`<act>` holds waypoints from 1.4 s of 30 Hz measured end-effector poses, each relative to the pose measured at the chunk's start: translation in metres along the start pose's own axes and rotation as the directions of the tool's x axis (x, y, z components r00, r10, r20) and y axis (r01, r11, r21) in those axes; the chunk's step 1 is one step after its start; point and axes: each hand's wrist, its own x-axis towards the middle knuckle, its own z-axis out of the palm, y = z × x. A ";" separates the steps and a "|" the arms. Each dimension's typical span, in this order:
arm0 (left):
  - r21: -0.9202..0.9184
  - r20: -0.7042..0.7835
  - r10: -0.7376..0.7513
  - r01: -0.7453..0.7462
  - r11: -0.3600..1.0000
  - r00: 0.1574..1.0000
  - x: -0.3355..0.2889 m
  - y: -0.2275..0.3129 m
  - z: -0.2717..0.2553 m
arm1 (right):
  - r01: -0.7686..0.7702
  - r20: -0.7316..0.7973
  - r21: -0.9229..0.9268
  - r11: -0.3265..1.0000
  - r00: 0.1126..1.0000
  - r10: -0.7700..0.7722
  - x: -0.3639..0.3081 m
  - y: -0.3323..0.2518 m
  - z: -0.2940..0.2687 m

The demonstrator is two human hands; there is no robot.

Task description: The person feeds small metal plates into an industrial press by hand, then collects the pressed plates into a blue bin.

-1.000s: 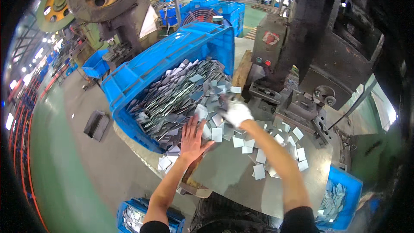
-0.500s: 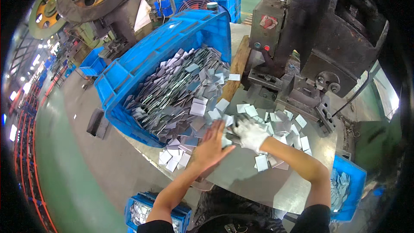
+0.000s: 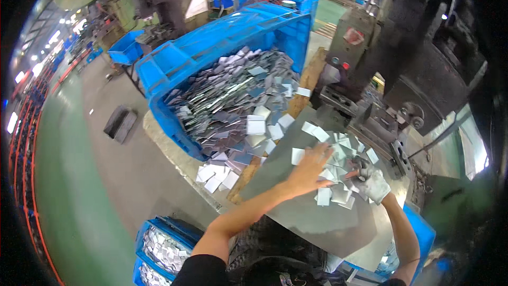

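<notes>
Thin, square metal pieces [image 3: 324, 197] lie in a loose pile on the metal worktable [image 3: 296, 217]. My bare left hand [image 3: 311, 170] is open, its fingers spread over the left side of this pile. On the pile's right side is my right hand [image 3: 372, 182] in a white glove with dark fingers. Its fingers are bent but apart, pointing in toward the pieces, and I make out nothing held in them. To the left, a big blue crate [image 3: 169, 66], tipped on its side, is filled with many more such pieces, some spilling from its open front.
A press machine [image 3: 381, 119] stands behind the pile at the right. A wooden strip [image 3: 313, 74] runs beside the crate. Blue bins of metal pieces [image 3: 159, 243] sit low at the left, and another blue bin [image 3: 420, 233] is below the table's right edge.
Both hands have moved right, from the crate's front edge to the pile by the press. Pieces near my hands have shifted onto the pile. The view has turned slightly.
</notes>
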 end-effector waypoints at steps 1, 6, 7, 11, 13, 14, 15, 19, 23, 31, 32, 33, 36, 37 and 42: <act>0.036 0.015 -0.020 0.019 0.999 1.000 -0.004 -0.001 -0.017 | -0.147 0.079 0.069 0.987 0.987 0.142 -0.002 0.016 -0.006; 0.345 -0.206 -0.259 0.318 0.883 0.944 -0.064 -0.072 -0.086 | 0.008 -0.362 -0.248 0.969 0.927 -0.101 0.022 0.007 -0.010; 0.425 -0.186 -0.232 0.291 0.857 0.955 -0.068 -0.087 -0.097 | 0.057 -0.398 -0.274 0.960 0.902 -0.167 0.035 0.005 -0.005; 0.628 -0.145 -0.165 0.220 0.747 0.976 -0.068 -0.124 -0.104 | -0.021 -0.207 -0.517 0.856 0.973 -0.101 0.091 -0.033 0.020; 0.612 -0.178 -0.152 0.230 0.756 0.972 -0.061 -0.130 -0.095 | 0.109 -0.134 -0.558 0.823 0.966 -0.219 0.122 -0.035 0.043; 0.588 -0.192 -0.136 0.225 0.777 0.972 -0.059 -0.130 -0.095 | 0.149 -0.104 -0.587 0.796 0.961 -0.256 0.125 -0.068 0.041; 0.601 -0.212 -0.100 0.210 0.771 0.972 -0.054 -0.130 -0.099 | 0.165 -0.055 -0.517 0.840 0.973 -0.225 0.133 -0.089 0.038; 0.636 -0.291 -0.039 0.224 0.739 0.956 -0.044 -0.133 -0.119 | 0.263 -0.116 -0.679 0.685 0.884 -0.454 0.190 -0.128 0.047; 0.623 -0.369 -0.039 0.278 0.731 0.929 -0.041 -0.138 -0.134 | 0.262 -0.137 -0.749 0.609 0.838 -0.528 0.247 -0.144 0.055; 0.423 -0.454 -0.309 0.507 0.751 0.836 -0.037 -0.166 -0.152 | 0.531 0.114 -0.739 0.415 0.706 -0.699 0.320 -0.178 0.078; 0.372 -0.415 -0.355 0.513 0.774 0.838 -0.035 -0.168 -0.154 | 0.567 0.179 -0.684 0.459 0.740 -0.648 0.326 -0.181 0.077; 0.397 -0.423 -0.328 0.498 0.771 0.845 -0.034 -0.169 -0.155 | 0.566 0.219 -0.694 0.445 0.754 -0.619 0.331 -0.181 0.075; 0.365 -0.432 -0.330 0.497 0.787 0.839 -0.038 -0.172 -0.157 | 0.592 0.300 -0.647 0.480 0.777 -0.554 0.344 -0.190 0.062; 0.400 -0.458 -0.273 0.471 0.786 0.846 -0.034 -0.173 -0.156 | 0.599 0.337 -0.601 0.529 0.791 -0.512 0.351 -0.184 0.059; 0.441 -0.539 -0.176 0.454 0.774 0.824 -0.031 -0.180 -0.157 | 0.713 0.287 -0.629 0.309 0.582 -0.761 0.356 -0.178 0.071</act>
